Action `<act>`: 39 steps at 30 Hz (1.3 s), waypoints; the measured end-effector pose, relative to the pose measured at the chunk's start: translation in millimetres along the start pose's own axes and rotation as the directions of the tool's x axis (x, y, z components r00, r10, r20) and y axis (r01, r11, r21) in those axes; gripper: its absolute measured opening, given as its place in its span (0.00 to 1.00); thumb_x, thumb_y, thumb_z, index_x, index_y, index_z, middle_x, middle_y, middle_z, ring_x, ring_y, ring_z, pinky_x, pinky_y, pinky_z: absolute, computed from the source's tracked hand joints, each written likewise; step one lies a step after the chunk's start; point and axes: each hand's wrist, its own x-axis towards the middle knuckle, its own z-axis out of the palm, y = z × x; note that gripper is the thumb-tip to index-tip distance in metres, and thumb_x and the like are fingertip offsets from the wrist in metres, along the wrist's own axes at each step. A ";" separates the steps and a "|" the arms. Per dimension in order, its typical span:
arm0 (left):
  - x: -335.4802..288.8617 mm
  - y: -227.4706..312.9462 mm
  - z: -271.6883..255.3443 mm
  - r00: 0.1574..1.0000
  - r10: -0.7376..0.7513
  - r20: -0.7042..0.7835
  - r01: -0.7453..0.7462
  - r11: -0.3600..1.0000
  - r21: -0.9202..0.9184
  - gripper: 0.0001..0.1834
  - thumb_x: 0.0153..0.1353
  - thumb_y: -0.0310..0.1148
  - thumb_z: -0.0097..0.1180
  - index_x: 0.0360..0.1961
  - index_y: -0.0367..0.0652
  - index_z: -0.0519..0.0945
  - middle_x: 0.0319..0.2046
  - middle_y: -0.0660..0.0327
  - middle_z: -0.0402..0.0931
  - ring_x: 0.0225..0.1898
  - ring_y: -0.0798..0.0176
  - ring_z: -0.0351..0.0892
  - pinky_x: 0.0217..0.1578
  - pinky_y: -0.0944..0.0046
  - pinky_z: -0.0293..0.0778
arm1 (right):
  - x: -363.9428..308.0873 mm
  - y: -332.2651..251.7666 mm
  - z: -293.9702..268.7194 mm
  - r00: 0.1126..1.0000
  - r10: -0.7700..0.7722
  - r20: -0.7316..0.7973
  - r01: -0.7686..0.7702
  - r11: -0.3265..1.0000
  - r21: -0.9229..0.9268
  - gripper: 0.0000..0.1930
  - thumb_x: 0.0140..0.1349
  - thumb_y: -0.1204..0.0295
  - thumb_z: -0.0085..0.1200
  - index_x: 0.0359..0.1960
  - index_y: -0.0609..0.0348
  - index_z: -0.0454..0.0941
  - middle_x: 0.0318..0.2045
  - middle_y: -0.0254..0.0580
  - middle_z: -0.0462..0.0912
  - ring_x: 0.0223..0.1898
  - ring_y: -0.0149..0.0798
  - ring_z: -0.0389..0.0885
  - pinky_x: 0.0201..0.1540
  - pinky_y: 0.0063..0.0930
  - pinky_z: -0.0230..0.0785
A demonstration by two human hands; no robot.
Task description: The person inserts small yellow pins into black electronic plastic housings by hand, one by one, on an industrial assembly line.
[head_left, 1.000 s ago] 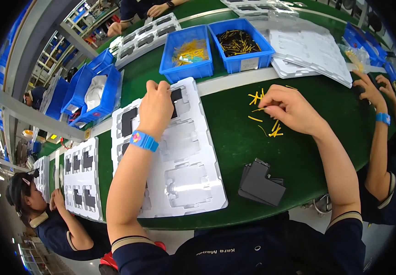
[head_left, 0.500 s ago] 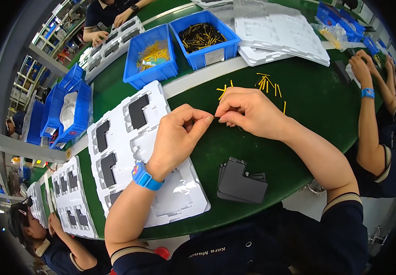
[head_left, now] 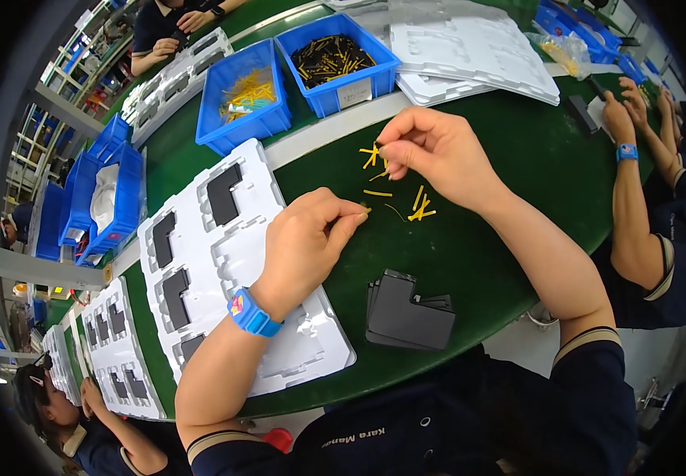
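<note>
My left hand (head_left: 301,242), wearing a blue wristband, is closed in a pinch over the green table, with a small yellow strip (head_left: 367,210) showing at its fingertips. Farther off and to the right, my right hand (head_left: 438,151) pinches a tiny dark piece (head_left: 378,143) between thumb and forefinger; its exact kind is too small to make out. Loose yellow strips (head_left: 420,206) lie on the table below my right hand, and more strips (head_left: 370,155) sit by its fingertips. A stack of black L-shaped parts (head_left: 408,313) rests near the table's front edge.
A white moulded tray (head_left: 311,349) with black L-shaped parts lies under my left forearm. Beyond stand a blue bin (head_left: 283,127) of yellow strips and another bin (head_left: 386,70) of black-and-yellow pieces. White trays (head_left: 470,47) are stacked at the back. Co-workers sit left, right and across.
My hands have come apart: the right has lifted away toward the far side with the dark piece, while the left stays pinched. Yellow strips lie differently on the table.
</note>
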 end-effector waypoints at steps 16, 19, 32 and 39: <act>-5.7 34.7 -32.1 0.840 0.160 0.518 -0.028 0.967 -0.254 0.21 0.42 0.31 0.71 0.35 0.42 0.73 0.35 0.63 0.70 0.38 0.65 0.72 0.38 0.67 0.69 | -1.0 12.0 2.8 0.984 -0.171 0.058 0.179 0.966 -0.184 0.05 0.59 0.80 0.49 0.36 0.63 0.76 0.27 0.32 0.72 0.25 0.23 0.71 0.29 0.17 0.66; -5.5 26.1 -32.9 0.881 0.076 0.468 0.192 0.844 -0.500 0.16 0.46 0.23 0.67 0.34 0.42 0.72 0.34 0.66 0.71 0.37 0.72 0.70 0.38 0.70 0.68 | -3.0 5.7 4.1 0.995 -0.036 0.096 0.040 0.999 -0.034 0.06 0.59 0.78 0.51 0.38 0.62 0.76 0.26 0.31 0.74 0.25 0.22 0.72 0.28 0.17 0.67; -1.7 5.9 7.0 0.955 -0.240 -0.172 0.076 0.763 -0.641 0.07 0.65 0.26 0.47 0.42 0.36 0.65 0.30 0.60 0.77 0.26 0.78 0.67 0.25 0.76 0.62 | -11.0 -8.1 35.8 0.997 0.054 -0.053 -0.046 0.989 0.142 0.05 0.60 0.79 0.52 0.37 0.65 0.75 0.26 0.34 0.76 0.24 0.22 0.74 0.27 0.16 0.70; -3.7 6.6 7.4 0.955 -0.205 -0.212 0.066 0.850 -0.523 0.08 0.63 0.26 0.50 0.42 0.35 0.68 0.24 0.63 0.78 0.22 0.78 0.64 0.21 0.75 0.59 | -13.0 -10.9 48.1 0.994 0.026 -0.109 -0.017 0.997 0.081 0.04 0.59 0.81 0.52 0.35 0.66 0.76 0.30 0.32 0.72 0.25 0.22 0.75 0.29 0.15 0.71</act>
